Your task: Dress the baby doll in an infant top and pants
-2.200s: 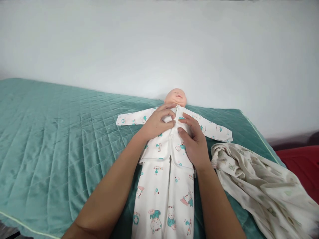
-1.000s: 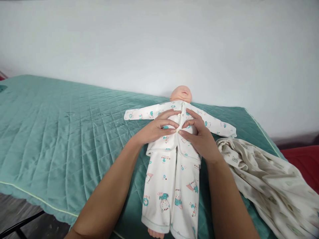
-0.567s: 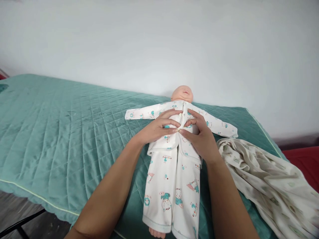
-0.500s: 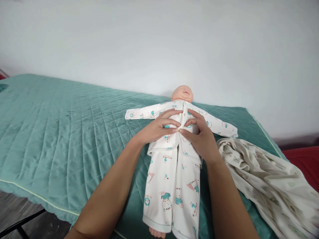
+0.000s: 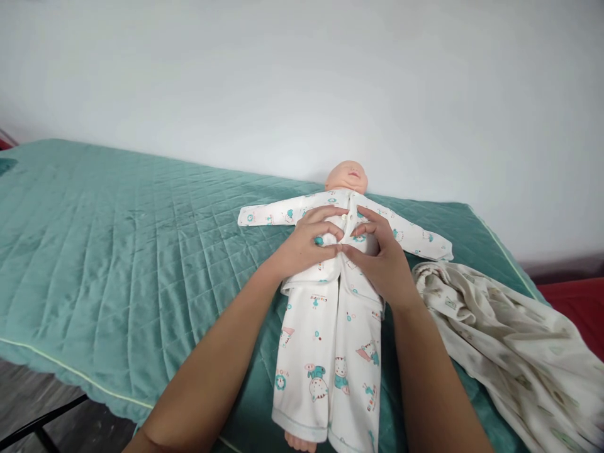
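Observation:
A baby doll (image 5: 346,175) lies on its back, dressed in a white printed pajama top (image 5: 302,274) and matching pants (image 5: 306,352). At the middle of the chest my left hand (image 5: 314,242) pinches one front edge of the top between thumb and fingers. Opposite it, my right hand (image 5: 380,251) pinches the other front edge, its thumb almost touching the left thumb. A small button (image 5: 344,216) shows just above, on the front placket. Whatever sits right between the fingertips is too small to make out. One foot (image 5: 300,442) pokes out of a pant leg.
A green quilted cover (image 5: 141,251) spreads under the doll, with a white wall (image 5: 283,75) behind. To the right lies a crumpled cream printed cloth (image 5: 509,340), next to a red chair (image 5: 576,308). A black metal leg (image 5: 42,421) shows at lower left.
Both hands keep their pinch on the top's front edges, with only slight finger shifts. The whole view has moved a little; doll and cloth lie as before.

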The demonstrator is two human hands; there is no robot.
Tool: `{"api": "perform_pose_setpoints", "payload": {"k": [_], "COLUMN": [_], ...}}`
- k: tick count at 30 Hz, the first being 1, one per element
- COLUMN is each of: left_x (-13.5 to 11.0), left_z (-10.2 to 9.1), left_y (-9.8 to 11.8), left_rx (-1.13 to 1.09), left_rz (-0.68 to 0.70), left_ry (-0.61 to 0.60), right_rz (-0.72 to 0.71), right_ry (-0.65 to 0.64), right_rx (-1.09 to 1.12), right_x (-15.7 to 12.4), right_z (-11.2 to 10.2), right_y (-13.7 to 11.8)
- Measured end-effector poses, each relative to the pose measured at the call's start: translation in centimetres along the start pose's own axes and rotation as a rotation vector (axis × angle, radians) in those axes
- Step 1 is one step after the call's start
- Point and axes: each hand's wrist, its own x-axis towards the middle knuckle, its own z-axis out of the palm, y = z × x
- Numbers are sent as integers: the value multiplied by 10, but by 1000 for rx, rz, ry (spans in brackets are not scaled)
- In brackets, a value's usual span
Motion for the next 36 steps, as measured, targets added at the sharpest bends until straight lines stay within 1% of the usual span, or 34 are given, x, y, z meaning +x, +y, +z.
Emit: {"api": "perform_pose_setpoints", "payload": {"k": [4,8,10,13,15,18,19,20,22,23,24,25,26,28,30,32,34,36], "left_x": [-2,-4,-4,-3,-3,-3,-3,-3,-3,-3,-3,-2,-2,-1,0,1,1,1], "left_z": [9,14,14,13,13,15,16,17,20,21,22,22,22,22,21,20,15,4], "left_y": [5,5,5,4,5,6,6,7,6,5,5,3,2,0,-1,-2,-5,-15], "left_rx": [101,193,242,295,272,182,156,138,117,112,110,111,110,98,66,27,12,54], "left_rz": [26,94,131,164,141,40,2,-31,-80,-104,-135,-172,-213,-284,-305,-292,-298,-369], "left_ry": [89,151,131,64,73,153,182,206,246,268,293,323,353,394,401,404,435,498], "right_rz": [-4,12,31,71,107,131,143,171,279,348,417,478,523,547,505,467,469,505], "right_ry": [-24,0,19,42,54,85,127,198,400,496,565,595,592,534,455,371,316,306], "right_rx": [75,165,139,65,44,79,131,200,324,349,347,330,308,248,146,54,22,-7], "right_x": [1,2,3,2,2,2,3,3,4,5,5,6,7,8,9,9,9,9], "right_z": [-2,-2,-1,0,2,4,4,3,-1,-3,-6,-8,-10,-12,-11,-11,-13,-18], "right_y": [5,5,3,-1,-4,-5,-4,-2,3,6,10,13,15,17,16,13,11,12]}}
